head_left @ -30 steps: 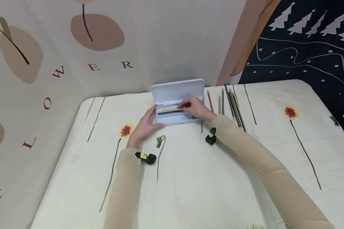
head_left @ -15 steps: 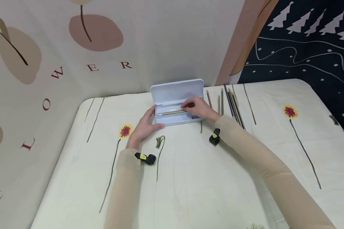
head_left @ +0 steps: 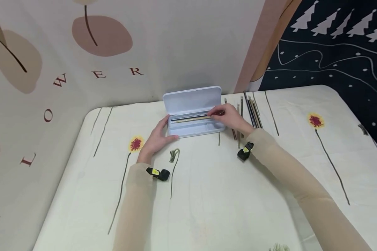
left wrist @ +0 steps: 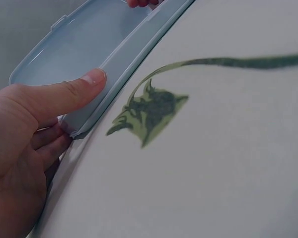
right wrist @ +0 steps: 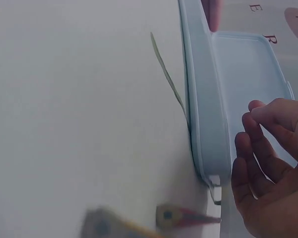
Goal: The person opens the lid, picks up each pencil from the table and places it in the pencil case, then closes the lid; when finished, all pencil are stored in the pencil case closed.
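A pale blue pencil case (head_left: 201, 133) lies with its lid raised at the back of the table. My left hand (head_left: 155, 141) grips its left end, the thumb (left wrist: 84, 87) on the front wall and the other fingers round the corner. Inside lie a gold pencil (head_left: 190, 120) and dark pencils behind it, lengthwise. My right hand (head_left: 227, 116) is over the case's right end, and its fingertips overlap the gold pencil's end in the head view. In the right wrist view its fingers (right wrist: 260, 153) are loosely bent, with nothing showing between them.
Right of the case lie several more pencils (head_left: 254, 113), some partly hidden behind the right forearm. Blurred pencil ends (right wrist: 169, 216) show low in the right wrist view. A printed fabric wall (head_left: 138, 90) rises directly behind the case. The white cloth (head_left: 213, 181) bears flower prints.
My right hand has shifted right along the case, uncovering more of the gold pencil, which lies in the case. My left hand keeps its grip. The view has shifted slightly.
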Available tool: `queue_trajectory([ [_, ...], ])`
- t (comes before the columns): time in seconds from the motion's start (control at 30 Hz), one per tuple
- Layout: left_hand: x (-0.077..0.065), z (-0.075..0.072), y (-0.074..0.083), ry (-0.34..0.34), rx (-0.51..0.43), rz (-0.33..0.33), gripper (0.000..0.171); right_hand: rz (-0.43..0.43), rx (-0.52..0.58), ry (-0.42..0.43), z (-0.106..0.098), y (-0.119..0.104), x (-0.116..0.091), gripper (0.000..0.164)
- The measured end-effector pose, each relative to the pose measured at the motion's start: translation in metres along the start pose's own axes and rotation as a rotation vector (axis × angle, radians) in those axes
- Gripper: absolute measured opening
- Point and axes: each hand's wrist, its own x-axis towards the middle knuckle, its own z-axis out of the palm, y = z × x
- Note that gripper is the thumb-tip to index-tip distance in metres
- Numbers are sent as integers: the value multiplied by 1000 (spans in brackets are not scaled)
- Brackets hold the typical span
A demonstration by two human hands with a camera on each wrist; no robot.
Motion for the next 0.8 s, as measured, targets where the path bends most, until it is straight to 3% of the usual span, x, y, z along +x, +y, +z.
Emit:
queue_trajectory([
  [0.57,0,-1,3,0,-1,12,93,113,2,87,-42,15,-46,20],
  [0.8,1,-2,3,-14,26,2,94,138,-66,124,-59,23,-60,18],
])
